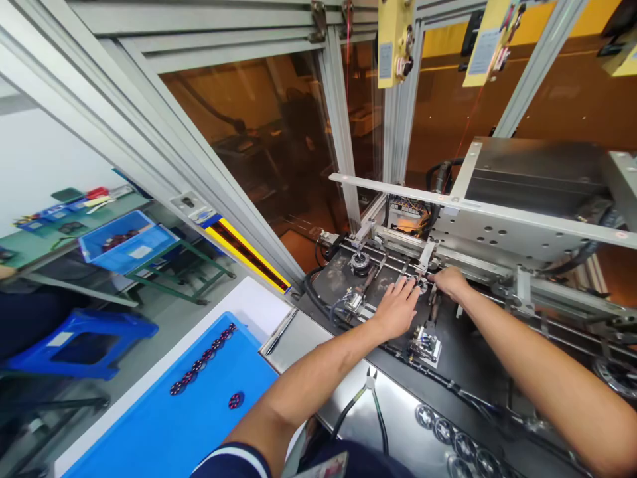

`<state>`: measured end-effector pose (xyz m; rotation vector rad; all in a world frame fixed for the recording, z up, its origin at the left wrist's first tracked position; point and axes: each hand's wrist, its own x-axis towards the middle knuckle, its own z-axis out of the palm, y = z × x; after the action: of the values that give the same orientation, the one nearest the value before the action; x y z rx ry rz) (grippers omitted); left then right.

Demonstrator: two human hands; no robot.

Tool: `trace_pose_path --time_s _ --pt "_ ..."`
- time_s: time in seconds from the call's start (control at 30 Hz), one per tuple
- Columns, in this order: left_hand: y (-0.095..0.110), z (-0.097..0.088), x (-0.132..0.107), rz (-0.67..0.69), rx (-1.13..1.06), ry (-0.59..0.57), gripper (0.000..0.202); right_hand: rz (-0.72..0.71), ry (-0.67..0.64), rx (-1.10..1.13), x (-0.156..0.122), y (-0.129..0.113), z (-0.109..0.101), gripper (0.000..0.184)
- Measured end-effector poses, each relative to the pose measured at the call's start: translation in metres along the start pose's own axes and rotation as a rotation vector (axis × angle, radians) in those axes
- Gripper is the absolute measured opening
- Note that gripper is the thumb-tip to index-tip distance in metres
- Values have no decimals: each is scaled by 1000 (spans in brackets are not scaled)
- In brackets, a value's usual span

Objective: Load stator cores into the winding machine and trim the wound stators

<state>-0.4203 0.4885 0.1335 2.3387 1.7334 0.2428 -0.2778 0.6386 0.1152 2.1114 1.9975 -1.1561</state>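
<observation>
Both my arms reach forward into a machine with a black base plate [343, 275]. My left hand [397, 307] lies on the plate with its fingers stretched toward a small round part [423, 284] on a metal rail. My right hand [450, 281] is curled next to that same part, fingers pinched at it; what they hold is too small to make out. A round metal fixture [359, 261] stands on the plate to the left of my hands. A small clamp block [425, 345] sits below them.
A blue tray [164, 425] with a row of small dark round parts [202, 362] lies at the lower left. Pliers [369, 385] rest on the steel bench top, with several round discs [450, 435] to the right. Amber guard panels stand behind; blue bins and a stool stand at the left.
</observation>
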Motion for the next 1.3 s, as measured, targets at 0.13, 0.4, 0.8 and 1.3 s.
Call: trace_pose_path --time_s 0.13,0.4,0.8,1.3 --pt "-2 -2 4 5 4 -51 58 -27 -62 157 -13 2 0 33" --pt "-2 -7 4 -11 -1 -102 71 -18 -103 256 -13 1 9 32" --pt "5 -9 7 -53 14 -117 78 -326 118 30 -140 88 -105 25" --pt "79 -58 -29 61 -84 58 49 -135 -70 -55 -75 177 -76 26"
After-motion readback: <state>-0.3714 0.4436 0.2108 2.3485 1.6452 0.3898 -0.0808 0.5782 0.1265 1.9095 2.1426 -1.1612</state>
